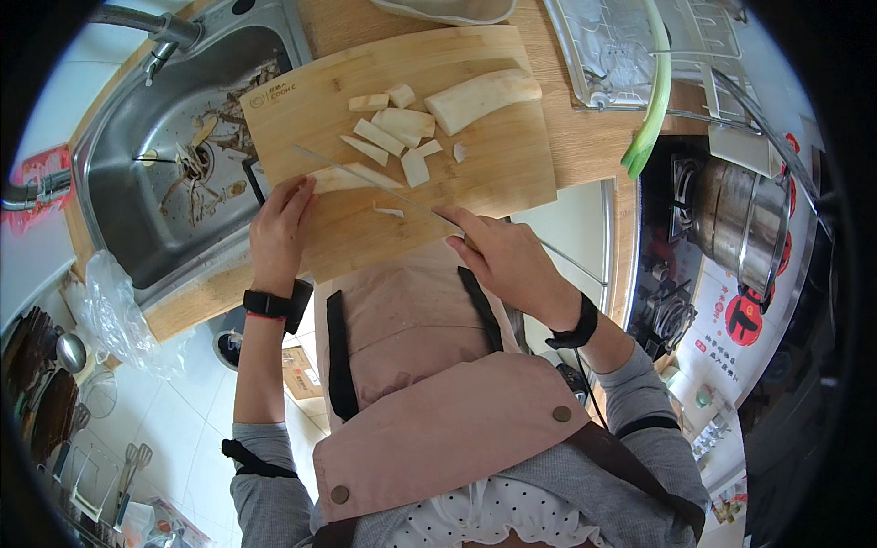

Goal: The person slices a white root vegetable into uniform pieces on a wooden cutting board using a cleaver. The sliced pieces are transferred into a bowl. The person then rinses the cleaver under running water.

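Note:
My left hand [282, 212] presses its fingertips on the left end of a long pale slice of peeled root vegetable [353, 178], which lies on a bamboo cutting board [486, 164]. My right hand [517, 264] grips a kitchen knife [404, 198] by its handle, mostly hidden in the fingers. The blade appears nearly edge-on and crosses over the slice; whether it touches cannot be told. Farther up the board lie several cut chunks [405, 123] and a thick uncut length of the same root [483, 99]. A thin scrap [389, 212] rests below the slice.
At left is a steel sink [116, 185] with brown peelings [195, 164] around its drain. A leek [654, 103] hangs over the dish rack [582, 75] at upper right. A steel pot [733, 219] stands on the gas stove at right. A plastic bag [120, 308] hangs beside the counter.

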Available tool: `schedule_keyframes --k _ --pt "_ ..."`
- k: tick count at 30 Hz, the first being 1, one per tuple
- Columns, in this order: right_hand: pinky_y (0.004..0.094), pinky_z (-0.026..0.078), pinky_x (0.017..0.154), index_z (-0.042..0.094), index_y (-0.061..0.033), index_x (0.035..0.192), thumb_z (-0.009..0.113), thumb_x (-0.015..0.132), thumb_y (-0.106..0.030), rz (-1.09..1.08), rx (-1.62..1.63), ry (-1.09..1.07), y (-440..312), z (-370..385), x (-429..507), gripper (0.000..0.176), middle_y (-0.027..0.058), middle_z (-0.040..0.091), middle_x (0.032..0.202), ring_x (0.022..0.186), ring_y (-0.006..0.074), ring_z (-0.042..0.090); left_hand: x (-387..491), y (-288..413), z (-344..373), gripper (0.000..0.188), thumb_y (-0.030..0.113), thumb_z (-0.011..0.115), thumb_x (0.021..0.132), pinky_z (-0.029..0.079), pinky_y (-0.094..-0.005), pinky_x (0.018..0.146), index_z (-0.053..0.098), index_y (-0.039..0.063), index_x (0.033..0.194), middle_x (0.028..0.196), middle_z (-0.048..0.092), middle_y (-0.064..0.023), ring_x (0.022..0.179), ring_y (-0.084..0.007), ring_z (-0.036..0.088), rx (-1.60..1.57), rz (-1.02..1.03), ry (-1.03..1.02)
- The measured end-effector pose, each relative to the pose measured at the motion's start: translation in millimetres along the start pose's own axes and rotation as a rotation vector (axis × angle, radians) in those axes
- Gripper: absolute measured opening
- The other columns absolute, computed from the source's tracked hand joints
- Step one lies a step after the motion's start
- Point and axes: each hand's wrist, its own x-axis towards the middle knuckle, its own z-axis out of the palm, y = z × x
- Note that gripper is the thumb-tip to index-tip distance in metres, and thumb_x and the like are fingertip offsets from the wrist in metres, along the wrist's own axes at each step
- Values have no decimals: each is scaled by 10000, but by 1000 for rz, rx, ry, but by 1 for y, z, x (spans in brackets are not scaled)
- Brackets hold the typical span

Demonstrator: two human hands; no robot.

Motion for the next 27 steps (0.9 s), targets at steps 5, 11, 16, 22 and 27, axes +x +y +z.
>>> schedule_keyframes --k 5,11,16,22,27 --pt "402 525 600 487 -129 1361 561 968 -201 -26 -28 55 -3 4 -6 407 147 660 829 699 328 651 -1 -1 0 223 84 704 843 554 -337 712 702 84 1066 1063 662 -53 875 -235 681 -30 -9 4" --pt "409 525 594 509 -110 1335 569 965 -190 -6 -42 -41 -6 8 -11 384 150 642 805 693 328 650 -1 -2 -2 203 86 708 838 553 -341 710 701 64 1039 1054 660 -57 873 -241 680 7 -35 -59" --pt "419 520 596 505 -100 1321 568 964 -187 -3 -56 -30 -5 8 -10 373 155 641 789 694 339 649 0 0 -1 209 79 705 835 554 -342 720 702 65 1044 1057 661 -62 883 -245 680 -15 -29 -30" --pt "473 501 606 508 -86 1278 545 963 -199 -16 14 -6 2 35 16 337 183 646 808 697 384 635 4 1 -4 244 57 694 834 553 -348 727 698 70 1078 1069 659 -79 898 -255 676 -35 -23 -59" --pt "471 501 620 492 -81 1292 560 956 -174 18 134 36 9 40 24 356 206 643 778 730 406 630 4 1 -6 289 29 676 834 553 -355 730 684 74 1119 1072 658 -80 905 -266 671 -16 12 -81"
